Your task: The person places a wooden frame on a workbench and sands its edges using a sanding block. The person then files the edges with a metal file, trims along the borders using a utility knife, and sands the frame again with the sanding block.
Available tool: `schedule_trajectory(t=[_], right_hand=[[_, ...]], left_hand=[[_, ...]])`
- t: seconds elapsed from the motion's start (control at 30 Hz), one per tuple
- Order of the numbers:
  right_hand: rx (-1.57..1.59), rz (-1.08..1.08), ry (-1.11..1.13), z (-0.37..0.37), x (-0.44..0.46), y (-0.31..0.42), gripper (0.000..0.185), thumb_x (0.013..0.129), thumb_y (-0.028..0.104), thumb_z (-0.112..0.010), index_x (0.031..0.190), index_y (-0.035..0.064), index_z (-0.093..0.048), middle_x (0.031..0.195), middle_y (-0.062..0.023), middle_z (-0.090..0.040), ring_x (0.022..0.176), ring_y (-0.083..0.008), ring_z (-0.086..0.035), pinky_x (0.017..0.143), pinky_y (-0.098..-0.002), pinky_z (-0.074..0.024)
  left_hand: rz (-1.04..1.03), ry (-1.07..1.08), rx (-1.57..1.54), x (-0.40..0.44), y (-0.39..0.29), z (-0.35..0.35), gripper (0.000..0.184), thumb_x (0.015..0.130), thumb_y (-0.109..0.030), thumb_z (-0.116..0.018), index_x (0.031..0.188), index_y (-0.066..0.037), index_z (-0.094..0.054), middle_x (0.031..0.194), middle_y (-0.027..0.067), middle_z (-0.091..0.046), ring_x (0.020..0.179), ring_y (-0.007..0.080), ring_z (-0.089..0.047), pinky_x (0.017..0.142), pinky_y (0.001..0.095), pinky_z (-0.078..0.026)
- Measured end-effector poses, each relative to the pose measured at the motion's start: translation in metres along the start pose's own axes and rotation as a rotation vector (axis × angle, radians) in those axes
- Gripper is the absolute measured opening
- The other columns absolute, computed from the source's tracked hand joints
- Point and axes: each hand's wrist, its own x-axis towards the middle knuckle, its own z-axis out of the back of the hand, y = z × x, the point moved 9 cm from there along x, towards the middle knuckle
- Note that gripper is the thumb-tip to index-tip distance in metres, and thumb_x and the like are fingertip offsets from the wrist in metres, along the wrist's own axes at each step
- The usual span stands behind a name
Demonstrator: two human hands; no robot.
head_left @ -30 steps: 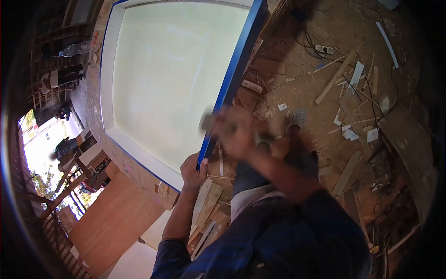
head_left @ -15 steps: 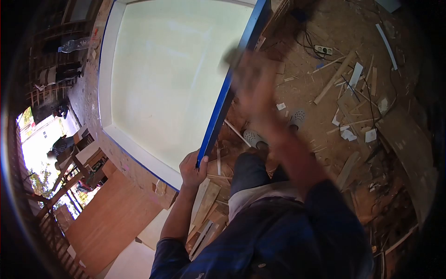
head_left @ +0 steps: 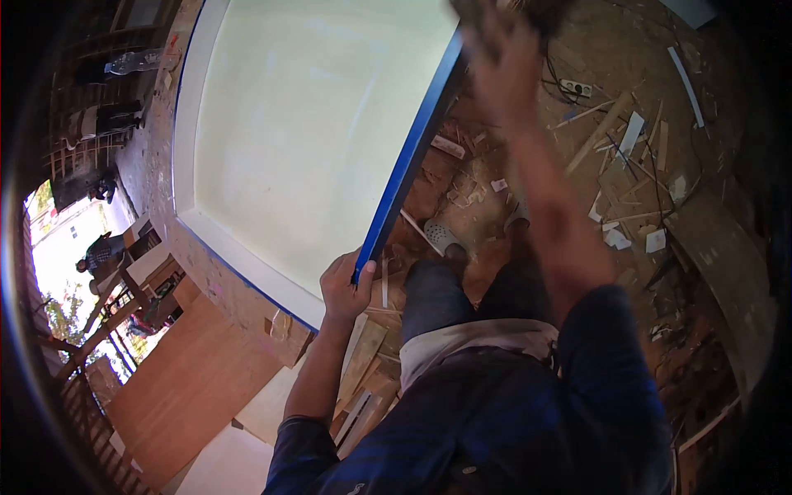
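Observation:
A large white shallow box-like panel [head_left: 280, 132] with a raised rim lies in front of me, its outer edge painted blue. My left hand [head_left: 345, 289] is closed around the near corner of its blue rim [head_left: 408, 161], thumb on the outer side. At the far end of that same rim is my right hand [head_left: 503, 62], smeared by motion and partly cut off by the top of the view. Something dark shows at its fingers, but I cannot make out what it is or whether the hand grips it.
Wood offcuts [head_left: 601, 132] and white scraps litter the floor on the right, near a power strip [head_left: 575, 87] with cables. A brown board [head_left: 198, 384] lies at lower left. Beyond it, a person [head_left: 101, 252] is by the bright opening. A clear bottle [head_left: 134, 62] lies at upper left.
My right hand has moved up and away along the blue rim, towards its far end. My left hand keeps its hold on the near corner.

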Motion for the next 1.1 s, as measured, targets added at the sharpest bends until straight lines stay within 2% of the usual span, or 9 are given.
schedule_trajectory(t=[0.17, 0.33, 0.4, 0.47, 0.57, 0.7, 0.8, 0.97, 1.1], right_hand=[[0.296, 0.066, 0.291, -0.042, -0.24, 0.088, 0.02, 0.095, 0.018, -0.086, 0.115, 0.0171, -0.083, 0.139, -0.013, -0.07, 0.127, -0.0377, -0.063, 0.109, -0.0526, -0.0467], [0.056, 0.181, -0.053, -0.023, -0.122, 0.068, 0.04, 0.103, 0.023, -0.075, 0.142, 0.0135, -0.077, 0.14, -0.018, -0.068, 0.127, -0.0399, -0.06, 0.107, -0.0558, -0.0485], [-0.068, 0.157, -0.101, -0.008, -0.037, 0.038, 0.063, 0.104, 0.031, -0.076, 0.163, 0.02, -0.06, 0.137, -0.0205, -0.065, 0.125, -0.0422, -0.058, 0.106, -0.0554, -0.0509], [-0.135, 0.18, -0.113, -0.004, -0.035, 0.05, 0.063, 0.1, 0.019, -0.077, 0.161, 0.0145, -0.062, 0.139, -0.0227, -0.069, 0.126, -0.0426, -0.063, 0.109, -0.0496, -0.0521], [-0.017, 0.002, -0.027, -0.024, -0.13, 0.078, 0.063, 0.103, 0.029, -0.076, 0.164, 0.0209, -0.061, 0.139, -0.0207, -0.065, 0.128, -0.0422, -0.058, 0.109, -0.0549, -0.0494], [0.101, 0.091, 0.012, -0.044, -0.325, 0.126, 0.066, 0.096, 0.025, -0.084, 0.159, 0.0167, -0.068, 0.151, -0.0192, -0.064, 0.14, -0.0433, -0.057, 0.12, -0.0561, -0.043], [0.146, 0.009, 0.015, -0.047, -0.328, 0.121, 0.065, 0.095, 0.027, -0.086, 0.157, 0.0172, -0.069, 0.151, -0.0193, -0.065, 0.139, -0.042, -0.058, 0.119, -0.0568, -0.0443], [-0.047, 0.039, -0.134, -0.021, -0.16, 0.083, 0.059, 0.1, 0.031, -0.079, 0.158, 0.0227, -0.068, 0.146, -0.0179, -0.067, 0.129, -0.0399, -0.061, 0.116, -0.0532, -0.0474], [-0.112, -0.035, -0.006, -0.038, -0.279, 0.144, 0.056, 0.104, 0.021, -0.073, 0.16, 0.0168, -0.064, 0.142, -0.017, -0.066, 0.127, -0.0395, -0.061, 0.11, -0.0535, -0.0497]], left_hand=[[-0.073, -0.006, -0.051, 0.001, 0.004, 0.002, 0.028, 0.106, -0.018, -0.072, 0.128, -0.001, -0.08, 0.097, 0.0189, -0.08, 0.083, 0.036, -0.077, 0.075, 0.0428, -0.06], [0.001, 0.024, -0.107, 0.0, 0.006, 0.003, 0.03, 0.107, -0.02, -0.072, 0.129, -0.001, -0.08, 0.097, 0.0186, -0.08, 0.084, 0.0351, -0.078, 0.076, 0.0426, -0.06], [-0.042, -0.015, -0.096, -0.002, 0.011, 0.002, 0.031, 0.108, -0.022, -0.073, 0.13, -0.002, -0.081, 0.099, 0.0185, -0.081, 0.086, 0.0346, -0.078, 0.077, 0.0423, -0.06], [-0.037, -0.008, -0.106, -0.004, 0.01, 0.003, 0.032, 0.109, -0.024, -0.072, 0.13, -0.002, -0.081, 0.101, 0.0188, -0.081, 0.087, 0.0344, -0.079, 0.078, 0.0423, -0.061], [-0.025, 0.047, -0.123, -0.009, 0.018, 0.002, 0.038, 0.11, -0.027, -0.07, 0.138, -0.002, -0.077, 0.11, 0.0219, -0.082, 0.096, 0.0386, -0.081, 0.084, 0.0447, -0.063], [-0.142, 0.186, -0.16, -0.03, 0.039, 0.012, 0.056, 0.109, -0.036, -0.072, 0.156, -0.006, -0.065, 0.121, 0.0283, -0.08, 0.111, 0.0467, -0.078, 0.093, 0.0486, -0.063], [-0.213, 0.375, -0.059, -0.061, 0.056, 0.033, 0.064, 0.104, -0.04, -0.077, 0.157, -0.008, -0.065, 0.112, 0.0264, -0.081, 0.101, 0.045, -0.08, 0.09, 0.0486, -0.063], [-0.348, 0.57, 0.108, -0.112, 0.098, 0.054, 0.067, 0.089, -0.054, -0.089, 0.138, -0.01, -0.08, 0.084, 0.0154, -0.079, 0.08, 0.037, -0.078, 0.076, 0.0449, -0.061], [-0.417, 0.57, 0.256, -0.124, 0.104, 0.056, 0.061, 0.086, -0.062, -0.087, 0.119, -0.011, -0.085, 0.079, 0.0134, -0.076, 0.075, 0.0348, -0.076, 0.072, 0.044, -0.059]])
